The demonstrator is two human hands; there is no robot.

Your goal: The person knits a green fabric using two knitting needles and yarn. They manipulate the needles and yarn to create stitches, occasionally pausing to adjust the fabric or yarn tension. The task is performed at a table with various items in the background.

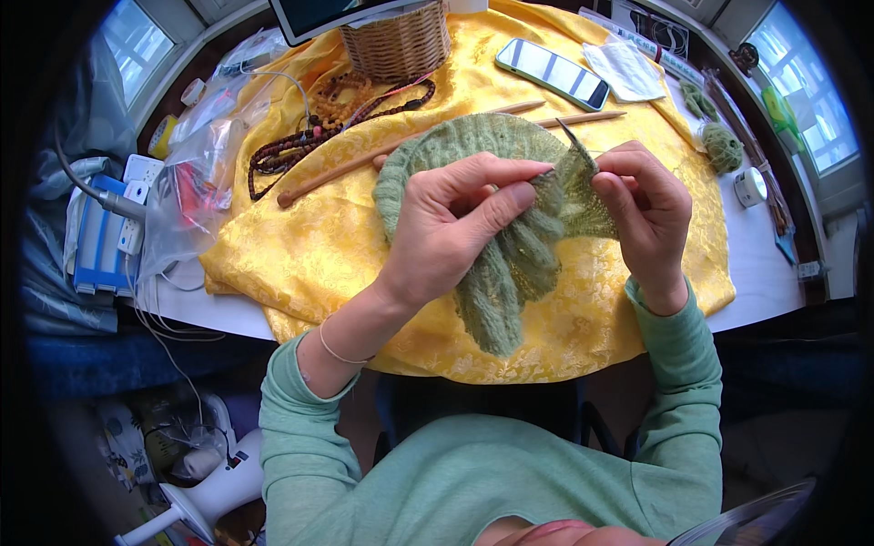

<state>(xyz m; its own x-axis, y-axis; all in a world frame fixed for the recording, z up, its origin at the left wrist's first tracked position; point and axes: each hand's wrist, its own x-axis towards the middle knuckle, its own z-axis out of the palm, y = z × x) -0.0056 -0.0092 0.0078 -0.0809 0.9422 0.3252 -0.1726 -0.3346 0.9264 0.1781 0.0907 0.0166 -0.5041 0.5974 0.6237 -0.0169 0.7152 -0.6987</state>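
A piece of green ribbed knitting (488, 300) hangs from both hands over a yellow brocade cloth (307, 259). My left hand (457, 218) pinches the knitting's upper edge between thumb and forefinger, with a dark tip just showing there. My right hand (642, 205) grips the right part of the knitting near a dark, pointed knitting needle (568, 133), whose tip points up and left. Fingers hide most of the needle and any other one. Thick wooden knitting needles (334, 174) lie on the cloth behind, partly under the knitting.
Behind are a wicker basket (397, 42), beaded strings (287, 153), a smartphone (553, 74) and a white tissue (625, 72). At right lie a green yarn ball (722, 147) and a small white jar (750, 187). Plastic bags (198, 184) and power strips (133, 205) crowd the left.
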